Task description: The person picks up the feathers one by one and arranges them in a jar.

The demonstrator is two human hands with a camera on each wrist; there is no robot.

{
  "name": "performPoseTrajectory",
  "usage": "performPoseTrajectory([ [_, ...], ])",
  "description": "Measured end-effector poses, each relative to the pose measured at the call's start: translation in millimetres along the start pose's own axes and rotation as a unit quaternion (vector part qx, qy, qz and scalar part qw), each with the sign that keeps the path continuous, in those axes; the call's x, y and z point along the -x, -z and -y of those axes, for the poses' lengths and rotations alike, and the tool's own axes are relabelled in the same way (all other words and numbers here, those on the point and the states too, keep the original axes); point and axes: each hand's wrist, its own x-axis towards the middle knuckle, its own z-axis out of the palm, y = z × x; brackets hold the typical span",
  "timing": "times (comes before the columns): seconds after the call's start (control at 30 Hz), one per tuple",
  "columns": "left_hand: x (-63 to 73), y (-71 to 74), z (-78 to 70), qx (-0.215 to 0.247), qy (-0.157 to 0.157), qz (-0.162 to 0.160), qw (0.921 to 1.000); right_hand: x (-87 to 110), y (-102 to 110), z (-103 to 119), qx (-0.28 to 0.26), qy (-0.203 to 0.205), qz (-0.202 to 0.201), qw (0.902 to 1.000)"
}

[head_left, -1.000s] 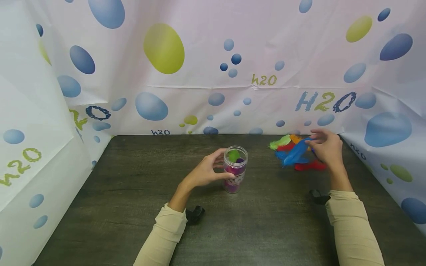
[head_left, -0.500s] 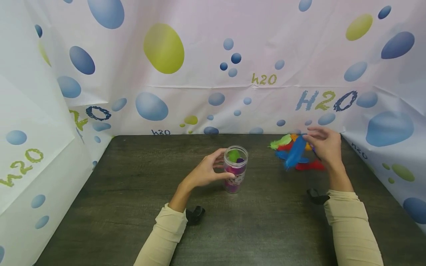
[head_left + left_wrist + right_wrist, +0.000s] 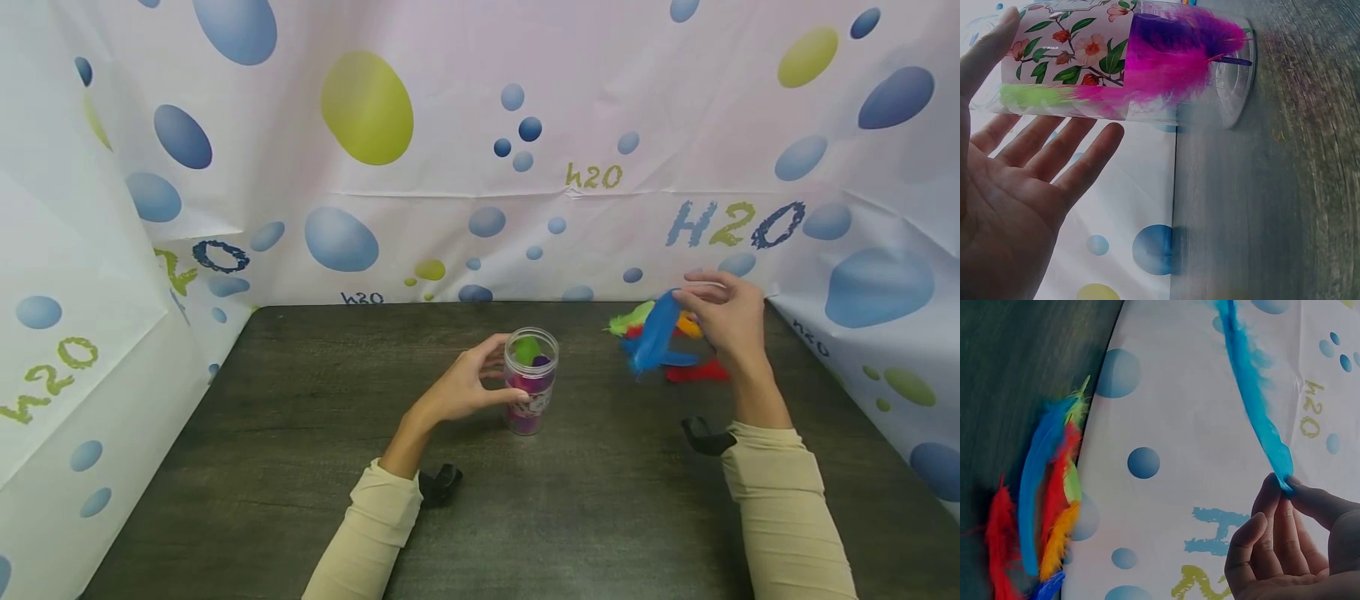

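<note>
My left hand point(image 3: 468, 383) holds a clear jar point(image 3: 531, 404) upright on the table, thumb at the near side and fingers at the far side. Inside the jar are green, purple and pink feathers point(image 3: 1175, 69); a flowered label point(image 3: 1072, 50) shows on its wall. My right hand point(image 3: 726, 321) pinches a blue feather point(image 3: 654, 333) by one end between thumb and fingertip. That feather is raised above a loose pile, its free end hanging down and to the left in the head view. Lying in the pile are another blue feather point(image 3: 1040, 487), red feathers point(image 3: 1057, 487) and an orange feather point(image 3: 1060, 540).
A light green feather point(image 3: 633, 318) lies at the pile's left, and a separate red feather point(image 3: 697, 372) nearer me. The dark wooden table point(image 3: 300, 433) ends at a white printed backdrop point(image 3: 450, 125). Black wrist straps point(image 3: 441, 485) show at both sleeves.
My right hand has lifted the blue feather and moved slightly up and left, away from the pile. The left hand and the jar stay where they were.
</note>
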Motion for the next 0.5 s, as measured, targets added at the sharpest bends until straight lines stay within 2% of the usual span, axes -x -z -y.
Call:
performPoseTrajectory([
  [0.2, 0.1, -0.2, -1.6, 0.003, 0.002, 0.001, 1.0000, -0.3, -3, 6, -0.017, -0.004, 0.002, 0.9999],
  [0.5, -1.0, -0.1, -0.2, 0.003, 0.000, 0.001, 1.0000, -0.2, -9, 19, -0.071, 0.025, 0.002, 0.9972],
])
